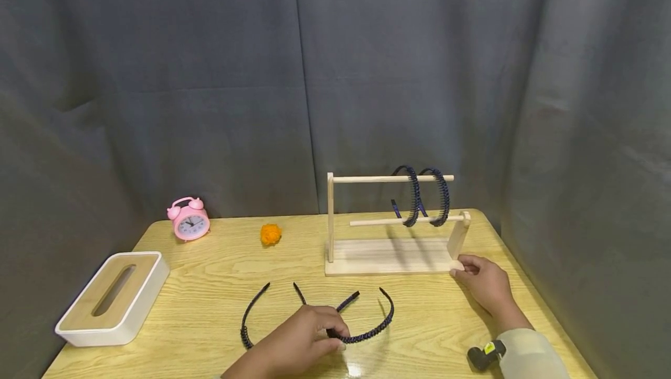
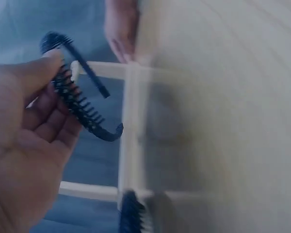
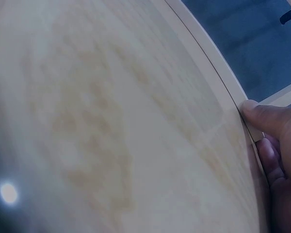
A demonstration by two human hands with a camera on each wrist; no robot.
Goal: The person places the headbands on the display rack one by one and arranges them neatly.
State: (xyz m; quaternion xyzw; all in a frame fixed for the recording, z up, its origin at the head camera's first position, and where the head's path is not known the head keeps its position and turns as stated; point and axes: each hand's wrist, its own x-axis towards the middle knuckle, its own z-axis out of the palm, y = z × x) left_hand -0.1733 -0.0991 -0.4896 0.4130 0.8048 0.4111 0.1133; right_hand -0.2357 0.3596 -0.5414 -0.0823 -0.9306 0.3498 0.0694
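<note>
My left hand (image 1: 301, 338) pinches a dark toothed headband (image 1: 369, 334) between thumb and fingers, low over the front middle of the table. In the left wrist view the headband (image 2: 77, 104) shows its row of teeth, with its ends pointing away from the palm. Just left of this hand lies a second dark headband (image 1: 245, 323), partly hidden behind the hand and wrist. At the right stands a wooden rack (image 1: 390, 255) with two horizontal rods. Two headbands (image 1: 416, 192) hang on it toward the right. My right hand (image 1: 484, 286) grips the front right corner of its base.
A white tissue box (image 1: 141, 303) with a wooden lid sits at the left edge. Behind it stands a pink alarm clock (image 1: 191, 225). An orange flower-like ball (image 1: 270, 234) lies at the back of the table (image 1: 220, 274). Grey curtains (image 1: 209, 105) surround the table.
</note>
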